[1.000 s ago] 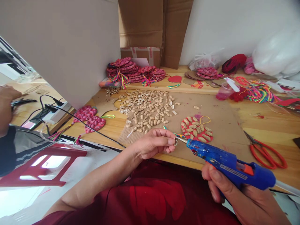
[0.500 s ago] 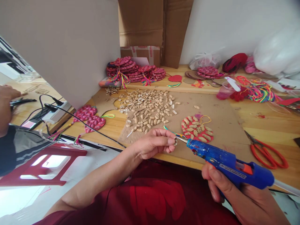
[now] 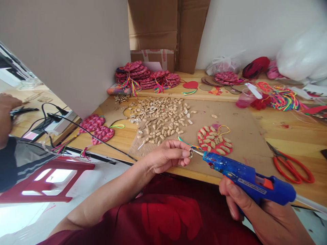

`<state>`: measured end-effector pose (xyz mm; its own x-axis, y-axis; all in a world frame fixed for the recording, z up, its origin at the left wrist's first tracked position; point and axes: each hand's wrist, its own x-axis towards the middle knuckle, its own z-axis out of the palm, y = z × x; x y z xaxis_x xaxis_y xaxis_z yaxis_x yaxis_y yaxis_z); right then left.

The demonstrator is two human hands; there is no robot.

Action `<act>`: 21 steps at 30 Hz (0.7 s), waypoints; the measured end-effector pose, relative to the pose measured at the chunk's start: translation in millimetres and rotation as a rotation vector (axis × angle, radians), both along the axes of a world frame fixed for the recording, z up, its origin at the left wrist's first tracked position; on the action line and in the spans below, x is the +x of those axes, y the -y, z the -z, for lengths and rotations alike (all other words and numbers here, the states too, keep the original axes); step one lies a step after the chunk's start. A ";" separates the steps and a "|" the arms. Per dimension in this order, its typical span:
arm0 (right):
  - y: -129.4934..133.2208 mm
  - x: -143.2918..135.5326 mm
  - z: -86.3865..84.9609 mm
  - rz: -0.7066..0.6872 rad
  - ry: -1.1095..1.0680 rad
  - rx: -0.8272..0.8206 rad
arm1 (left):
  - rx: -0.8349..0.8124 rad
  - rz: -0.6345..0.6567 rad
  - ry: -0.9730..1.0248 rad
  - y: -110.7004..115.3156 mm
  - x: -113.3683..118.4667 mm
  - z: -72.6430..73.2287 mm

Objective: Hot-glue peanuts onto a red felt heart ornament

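Observation:
Between thumb and fingertips, my left hand point(image 3: 170, 156) pinches a small peanut shell point(image 3: 190, 154), partly covered by the fingers. My right hand point(image 3: 251, 204) is wrapped round the grip of a blue hot glue gun point(image 3: 237, 172). Its metal nozzle points left, right at the shell; whether it touches I cannot tell. Just behind the nozzle lies a red disc point(image 3: 215, 140) with peanuts set on it and a yellow cord loop. A heap of loose peanuts point(image 3: 163, 119) covers the cardboard sheet point(image 3: 240, 126) beyond my left hand.
Red-handled scissors point(image 3: 291, 166) lie at the right. Stacks of pink tasselled discs point(image 3: 150, 80) stand at the back, and two more pink pieces point(image 3: 102, 134) at left. A black cable point(image 3: 99, 136) crosses the table's left edge. Another person's hand point(image 3: 9, 102) is at far left.
The glue gun has shifted very slightly left with my right hand, its nozzle staying at the shell. My left hand keeps its pinch almost unmoved.

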<state>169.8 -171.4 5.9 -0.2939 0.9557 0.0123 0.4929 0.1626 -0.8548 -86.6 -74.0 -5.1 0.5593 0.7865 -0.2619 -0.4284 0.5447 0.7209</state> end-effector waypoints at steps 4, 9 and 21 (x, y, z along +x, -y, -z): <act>-0.1 -0.3 1.6 0.004 0.018 -0.005 | 0.011 -0.005 -0.013 -0.8 0.4 -0.9; 0.8 0.8 1.7 0.009 0.037 0.015 | 0.015 -0.013 -0.040 -1.6 0.8 -1.7; 2.3 1.9 0.4 0.022 0.064 0.016 | 0.025 -0.017 -0.063 -0.8 0.1 -1.7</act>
<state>171.7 -173.7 5.5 -0.2740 0.9617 0.0095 0.5500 0.1648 -0.8187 -86.6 -73.1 -3.4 0.5287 0.8026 -0.2763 -0.3904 0.5190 0.7604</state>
